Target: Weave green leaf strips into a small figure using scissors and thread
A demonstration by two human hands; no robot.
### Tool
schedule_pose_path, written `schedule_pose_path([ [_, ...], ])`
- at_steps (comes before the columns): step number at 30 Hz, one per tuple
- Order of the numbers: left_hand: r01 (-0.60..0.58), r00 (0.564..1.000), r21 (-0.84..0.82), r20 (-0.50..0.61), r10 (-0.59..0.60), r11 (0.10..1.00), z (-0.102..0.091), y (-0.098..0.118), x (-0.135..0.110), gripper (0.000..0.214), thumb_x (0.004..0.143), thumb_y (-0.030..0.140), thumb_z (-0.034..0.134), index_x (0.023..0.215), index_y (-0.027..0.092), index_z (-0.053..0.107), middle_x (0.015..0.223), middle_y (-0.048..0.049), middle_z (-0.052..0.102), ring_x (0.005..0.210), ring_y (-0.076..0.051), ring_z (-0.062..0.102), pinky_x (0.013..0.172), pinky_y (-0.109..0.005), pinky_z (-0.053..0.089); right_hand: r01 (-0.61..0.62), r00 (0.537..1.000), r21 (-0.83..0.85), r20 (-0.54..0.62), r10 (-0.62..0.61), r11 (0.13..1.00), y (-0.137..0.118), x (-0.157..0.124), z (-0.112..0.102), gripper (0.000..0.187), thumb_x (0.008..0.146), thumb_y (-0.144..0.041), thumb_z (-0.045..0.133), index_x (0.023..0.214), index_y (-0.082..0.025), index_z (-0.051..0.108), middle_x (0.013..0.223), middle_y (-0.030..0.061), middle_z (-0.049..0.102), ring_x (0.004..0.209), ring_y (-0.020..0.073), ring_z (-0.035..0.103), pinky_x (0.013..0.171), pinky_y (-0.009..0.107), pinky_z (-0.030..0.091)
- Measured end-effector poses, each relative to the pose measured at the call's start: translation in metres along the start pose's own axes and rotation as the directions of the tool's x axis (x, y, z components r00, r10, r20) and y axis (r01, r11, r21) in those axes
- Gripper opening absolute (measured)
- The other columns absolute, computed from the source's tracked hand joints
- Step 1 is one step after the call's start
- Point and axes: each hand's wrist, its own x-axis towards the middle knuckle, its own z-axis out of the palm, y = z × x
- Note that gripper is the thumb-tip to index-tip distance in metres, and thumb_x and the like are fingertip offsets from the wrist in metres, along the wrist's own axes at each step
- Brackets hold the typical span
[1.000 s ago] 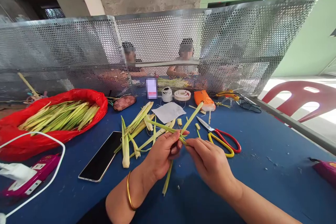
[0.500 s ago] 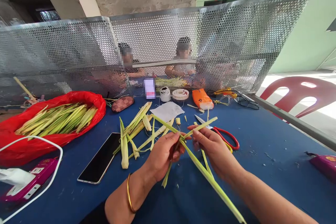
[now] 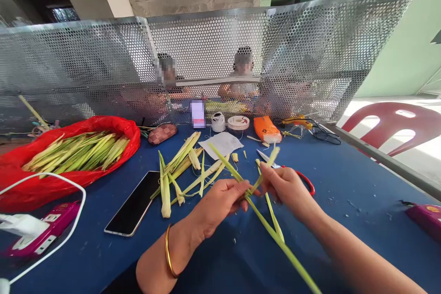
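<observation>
My left hand [image 3: 220, 202] pinches crossed green leaf strips [image 3: 272, 232] above the blue table [image 3: 344, 211]. My right hand [image 3: 287, 188] grips the same strips just to the right, fingers closed round them. One long strip runs from the far left of the crossing down toward the near right. A shorter strip sticks up past my right hand. Red and yellow scissors [image 3: 305, 179] lie behind my right hand, mostly hidden by it. A gold bangle [image 3: 168, 250] is on my left wrist.
Loose leaf pieces [image 3: 179, 167] and a black phone [image 3: 132, 204] lie left of my hands. A red bag of leaves [image 3: 74, 151] sits far left, a pink power strip [image 3: 41, 229] near it. Thread, tape and an orange object stand by the perforated metal screen [image 3: 220, 59]; people sit behind it.
My left hand has turned flatter and moved slightly right and down. My right hand stayed close beside it, and the long strip now hangs toward the near right instead of pointing up.
</observation>
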Motion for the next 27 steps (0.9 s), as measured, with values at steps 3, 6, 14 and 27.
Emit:
schedule_pose_path([
  [3,-0.030,0.999,0.023,-0.041,0.031,0.999,-0.001,0.000,0.000,0.045,0.078,0.056,0.059,0.087,0.015,0.076,0.058,0.0000,0.052,0.057,-0.011,0.043,0.054,-0.023,0.027,0.293,0.876,-0.347,-0.277,-0.395,0.891,-0.006,-0.009,-0.011,0.054,0.088,-0.049,0.053,0.045,-0.019,0.041,0.044,-0.0053,0.029,0.044,0.0081,0.027,0.044,0.026,0.020],
  [6,-0.028,0.996,0.147,-0.078,0.039,0.989,0.000,-0.002,0.000,0.039,0.080,0.050,0.059,0.086,0.015,0.076,0.056,0.0023,0.048,0.051,-0.009,0.035,0.051,-0.023,0.023,0.422,0.676,-0.467,-0.409,-0.613,0.777,-0.012,-0.019,-0.016,0.045,0.092,-0.035,0.050,0.050,-0.020,0.043,0.048,-0.0047,0.032,0.045,0.0091,0.028,0.046,0.026,0.024],
  [14,-0.117,0.993,0.282,0.005,0.121,0.952,0.004,-0.007,0.000,0.033,0.079,0.045,0.061,0.067,0.015,0.067,0.054,0.0047,0.039,0.053,-0.009,0.031,0.051,-0.026,0.021,0.410,0.910,-0.212,0.153,-0.385,0.887,-0.011,-0.006,-0.004,0.023,0.088,-0.033,0.055,0.075,-0.020,0.069,0.073,0.0030,0.061,0.070,0.0163,0.055,0.063,0.029,0.042],
  [27,-0.091,0.996,0.383,0.018,0.091,0.919,0.013,-0.015,0.002,0.040,0.080,0.037,0.057,0.045,0.017,0.051,0.044,0.0035,0.043,0.047,-0.009,0.033,0.050,-0.027,0.023,-0.093,0.994,0.376,0.095,0.062,0.922,0.004,-0.007,0.020,0.032,0.072,-0.041,0.069,0.057,-0.019,0.051,0.045,-0.0075,0.041,0.043,0.0070,0.031,0.042,0.023,0.023],
])
